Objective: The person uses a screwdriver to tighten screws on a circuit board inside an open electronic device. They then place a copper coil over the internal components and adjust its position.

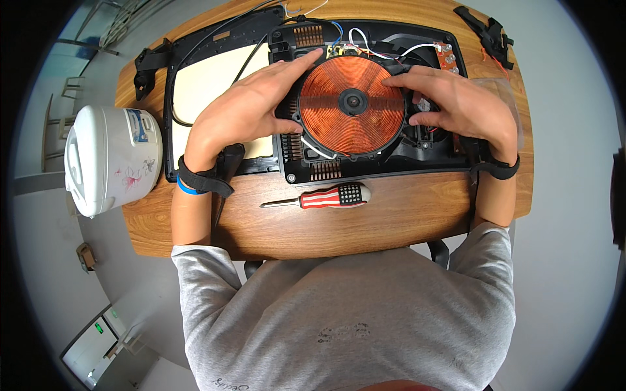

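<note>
A round copper induction coil [325, 128] with a black centre hub lies over the open black base housing [411, 166] of an induction cooker. My left hand [249, 105] grips the coil's left rim, thumb at the lower left and fingers toward the upper left. On the opposite side, my right hand [452, 102] has fingertips on the coil's upper right edge and its thumb by the right rim. Partly behind my right hand is a cooling fan [423, 105]. A white wire [318, 148] shows under the coil's lower left edge.
Nearer me lies a screwdriver [335, 196] with a flag-patterned handle. The cooker's top panel [208, 80] is left of the housing, beside a white rice cooker [112, 159]. A small circuit board [446, 57] has wires attached. Black straps [489, 36] lie at the far right.
</note>
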A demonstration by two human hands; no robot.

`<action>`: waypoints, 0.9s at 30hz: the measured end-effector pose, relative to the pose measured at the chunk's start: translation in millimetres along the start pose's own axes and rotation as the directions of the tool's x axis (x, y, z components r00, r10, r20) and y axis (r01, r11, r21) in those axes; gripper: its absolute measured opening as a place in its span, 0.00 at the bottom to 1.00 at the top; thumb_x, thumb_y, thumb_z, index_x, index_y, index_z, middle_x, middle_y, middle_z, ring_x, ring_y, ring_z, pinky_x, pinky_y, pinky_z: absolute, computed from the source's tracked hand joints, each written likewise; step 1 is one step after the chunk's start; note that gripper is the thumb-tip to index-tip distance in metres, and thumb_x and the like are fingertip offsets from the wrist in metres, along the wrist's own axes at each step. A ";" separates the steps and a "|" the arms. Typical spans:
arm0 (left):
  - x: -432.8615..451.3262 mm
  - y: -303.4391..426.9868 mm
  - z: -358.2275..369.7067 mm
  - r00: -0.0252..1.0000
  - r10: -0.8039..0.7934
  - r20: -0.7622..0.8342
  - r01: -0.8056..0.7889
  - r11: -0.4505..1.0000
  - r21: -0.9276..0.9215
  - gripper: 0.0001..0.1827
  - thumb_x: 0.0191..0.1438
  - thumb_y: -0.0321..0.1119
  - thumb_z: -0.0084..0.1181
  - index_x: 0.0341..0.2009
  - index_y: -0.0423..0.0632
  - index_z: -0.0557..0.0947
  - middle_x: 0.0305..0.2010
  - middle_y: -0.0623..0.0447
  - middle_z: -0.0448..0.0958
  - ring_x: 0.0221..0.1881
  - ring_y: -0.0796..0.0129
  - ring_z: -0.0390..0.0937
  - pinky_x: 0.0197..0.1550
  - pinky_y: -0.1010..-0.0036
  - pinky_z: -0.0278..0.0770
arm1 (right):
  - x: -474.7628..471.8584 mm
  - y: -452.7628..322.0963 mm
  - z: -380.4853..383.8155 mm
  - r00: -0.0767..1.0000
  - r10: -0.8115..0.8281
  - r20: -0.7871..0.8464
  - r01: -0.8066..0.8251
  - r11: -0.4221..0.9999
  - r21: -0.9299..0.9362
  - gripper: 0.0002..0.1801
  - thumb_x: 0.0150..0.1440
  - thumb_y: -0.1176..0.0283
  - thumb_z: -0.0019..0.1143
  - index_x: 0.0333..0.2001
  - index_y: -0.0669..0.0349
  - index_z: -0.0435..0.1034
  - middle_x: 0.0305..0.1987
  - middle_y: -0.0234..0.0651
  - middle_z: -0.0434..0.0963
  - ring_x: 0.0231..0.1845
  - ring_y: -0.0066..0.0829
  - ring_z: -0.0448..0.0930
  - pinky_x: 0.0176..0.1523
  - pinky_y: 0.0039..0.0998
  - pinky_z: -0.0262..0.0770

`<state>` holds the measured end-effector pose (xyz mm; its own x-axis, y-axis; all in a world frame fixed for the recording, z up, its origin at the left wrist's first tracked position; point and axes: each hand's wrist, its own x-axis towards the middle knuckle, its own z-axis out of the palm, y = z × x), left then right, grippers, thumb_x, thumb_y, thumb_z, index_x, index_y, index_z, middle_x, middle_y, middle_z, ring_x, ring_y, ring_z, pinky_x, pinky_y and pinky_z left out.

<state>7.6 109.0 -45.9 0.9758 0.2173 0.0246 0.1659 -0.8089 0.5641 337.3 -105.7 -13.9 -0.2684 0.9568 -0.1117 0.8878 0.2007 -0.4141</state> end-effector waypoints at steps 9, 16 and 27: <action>8.5 -7.0 0.7 0.989 0.074 -0.127 -0.087 0.992 -0.097 0.64 0.57 0.19 0.79 0.92 0.60 0.60 0.78 0.41 0.85 0.58 0.47 0.90 0.54 0.53 0.89 | -8.7 -10.5 -2.9 0.997 0.074 0.007 -0.074 0.997 0.003 0.45 0.65 0.65 0.81 0.83 0.54 0.69 0.60 0.47 0.86 0.61 0.55 0.87 0.64 0.51 0.84; 14.7 -14.2 7.2 0.973 0.020 -0.229 -0.048 0.992 -0.118 0.50 0.63 0.15 0.71 0.87 0.57 0.72 0.67 0.42 0.92 0.58 0.49 0.91 0.64 0.57 0.89 | -10.6 -13.5 -5.9 0.988 0.134 0.080 -0.136 0.991 0.019 0.46 0.66 0.66 0.79 0.85 0.50 0.67 0.70 0.48 0.85 0.60 0.52 0.89 0.61 0.49 0.87; 17.0 -13.3 8.2 0.953 0.027 -0.301 -0.017 0.999 0.033 0.17 0.66 0.22 0.71 0.59 0.40 0.90 0.51 0.39 0.92 0.50 0.41 0.91 0.53 0.56 0.89 | -13.0 -14.1 -2.8 0.994 0.091 0.059 -0.092 0.995 0.028 0.46 0.69 0.60 0.77 0.87 0.44 0.66 0.65 0.45 0.85 0.58 0.52 0.88 0.61 0.50 0.86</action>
<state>23.1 118.9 -59.7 0.8919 0.3499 0.2865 0.1536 -0.8304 0.5356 329.3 -120.3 -4.1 -0.2085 0.9569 -0.2022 0.8981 0.1054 -0.4271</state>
